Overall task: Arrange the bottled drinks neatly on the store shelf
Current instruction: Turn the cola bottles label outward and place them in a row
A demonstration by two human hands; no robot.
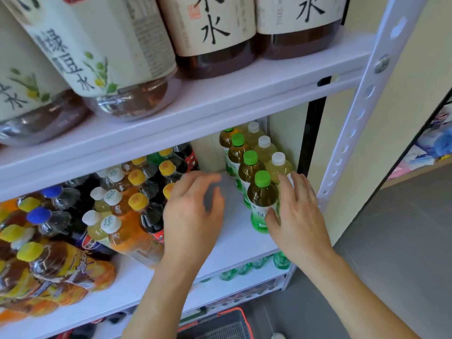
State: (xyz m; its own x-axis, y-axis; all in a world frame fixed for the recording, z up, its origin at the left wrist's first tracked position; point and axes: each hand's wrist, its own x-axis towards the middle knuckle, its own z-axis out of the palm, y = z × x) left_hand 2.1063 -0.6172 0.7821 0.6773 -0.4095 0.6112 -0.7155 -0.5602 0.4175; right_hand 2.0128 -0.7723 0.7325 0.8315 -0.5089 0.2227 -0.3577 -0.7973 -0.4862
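Note:
On the middle shelf (234, 243), two rows of small bottles stand at the right end. One row is green tea with green caps (263, 178); the other is pale drink with white caps (278, 158). My right hand (299, 214) lies against the front of these rows with fingers spread and the thumb on the front green tea bottle (261, 199). It hides whatever stands at the front of the white-capped row. My left hand (193, 211) hovers open over the bare gap in the shelf, holding nothing. A crowd of mixed bottles with yellow caps (137, 200) and blue caps (38, 214) fills the left.
Large tea bottles (210, 33) stand on the shelf above. The white shelf post (359, 111) rises just right of my right hand. Green bottles (281, 260) show on the lower shelf. A red-rimmed basket (220, 324) sits on the grey floor below.

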